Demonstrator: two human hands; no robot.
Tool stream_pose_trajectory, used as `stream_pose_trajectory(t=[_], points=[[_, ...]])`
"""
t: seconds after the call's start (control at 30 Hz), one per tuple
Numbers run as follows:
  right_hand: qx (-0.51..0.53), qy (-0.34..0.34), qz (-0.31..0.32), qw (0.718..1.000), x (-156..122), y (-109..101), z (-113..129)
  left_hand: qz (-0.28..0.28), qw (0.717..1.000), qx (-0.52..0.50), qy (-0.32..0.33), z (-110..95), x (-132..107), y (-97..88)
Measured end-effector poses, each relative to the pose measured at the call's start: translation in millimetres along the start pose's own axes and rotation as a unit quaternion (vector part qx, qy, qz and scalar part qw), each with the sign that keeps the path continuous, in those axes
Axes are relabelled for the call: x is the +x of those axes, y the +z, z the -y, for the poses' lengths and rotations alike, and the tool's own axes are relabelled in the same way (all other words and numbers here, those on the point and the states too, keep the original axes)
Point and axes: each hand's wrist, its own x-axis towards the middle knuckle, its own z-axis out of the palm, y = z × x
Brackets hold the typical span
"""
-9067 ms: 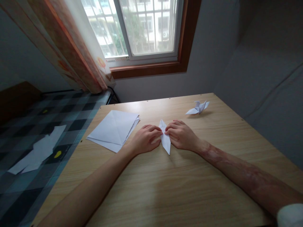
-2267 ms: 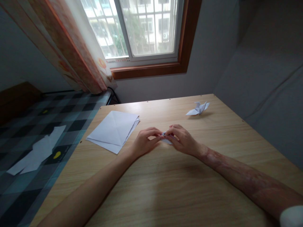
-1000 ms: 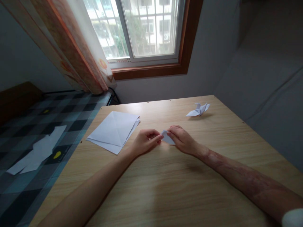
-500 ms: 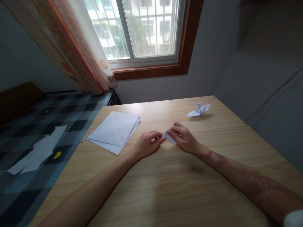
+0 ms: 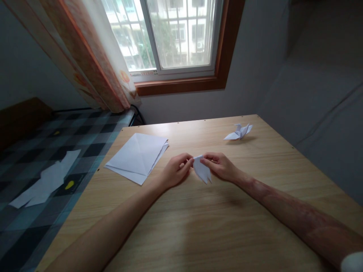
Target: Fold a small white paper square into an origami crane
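Note:
A small piece of folded white paper (image 5: 203, 171) is held between my two hands over the middle of the table. My left hand (image 5: 179, 168) pinches its upper left corner between thumb and fingers. On the other side my right hand (image 5: 219, 165) is closed on its upper right edge, thumb on the near face. The paper's lower end hangs toward me and splits into narrow points. Beyond my right hand, a finished-looking paper crane (image 5: 239, 132) rests near the far right corner of the table.
A stack of white square sheets (image 5: 137, 156) with crease lines lies on the wooden table (image 5: 181, 234), left of my hands. White paper strips (image 5: 47, 181) lie on the checked bed (image 5: 25, 234). A curtain (image 5: 93, 56) hangs by the barred window (image 5: 181, 34).
The folded paper has turned so its pointed end now hangs down toward me, showing more of its face. Both hands have shifted slightly and still pinch it.

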Motion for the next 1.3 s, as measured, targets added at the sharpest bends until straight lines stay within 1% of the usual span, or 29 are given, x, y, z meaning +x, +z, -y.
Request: stream_pose_trajectory(t=[0.1, 0.2, 0.27, 0.37, 0.47, 0.53, 0.67, 0.83, 1.0, 1.1, 1.3], points=[[0.007, 0.001, -0.012, 1.000, 0, 1, -2, -0.012, 0.999, 0.045, 0.012, 6, 0, 2.8], [0.003, 0.001, -0.011, 1.000, 0, 1, -1, -0.007, 0.999, 0.035, -0.002, 9, 0, 4.3], [-0.007, -0.003, -0.006, 1.000, 0, 1, 0, 0.001, 1.000, 0.006, -0.019, 8, 1, 3.7], [-0.021, -0.005, -0.004, 1.000, 1, 0, 1, 0.019, 0.996, -0.058, -0.065, 7, 3, 1.6], [-0.022, -0.005, -0.023, 0.999, 2, -1, 2, 0.009, 0.988, -0.115, -0.107, 10, 4, 0.4], [-0.012, -0.005, -0.039, 0.999, 3, 0, 2, 0.000, 0.983, -0.138, -0.119, 13, 3, 0.9], [0.024, 0.018, -0.047, 0.998, 3, 3, 0, 0.002, 0.982, -0.146, -0.118, 14, 3, 3.0], [0.070, 0.039, -0.004, 0.997, 1, 4, -2, 0.018, 0.984, -0.139, -0.109, 7, 5, 3.1], [0.073, 0.047, 0.015, 0.996, -1, 3, -2, 0.030, 0.985, -0.128, -0.109, 7, 5, 2.1], [0.078, 0.047, 0.020, 0.996, -1, 3, -3, 0.027, 0.985, -0.130, -0.109, 9, 4, 1.5], [0.075, 0.043, 0.015, 0.996, 0, 2, -1, 0.017, 0.975, -0.184, -0.122, 9, 5, -0.7]])
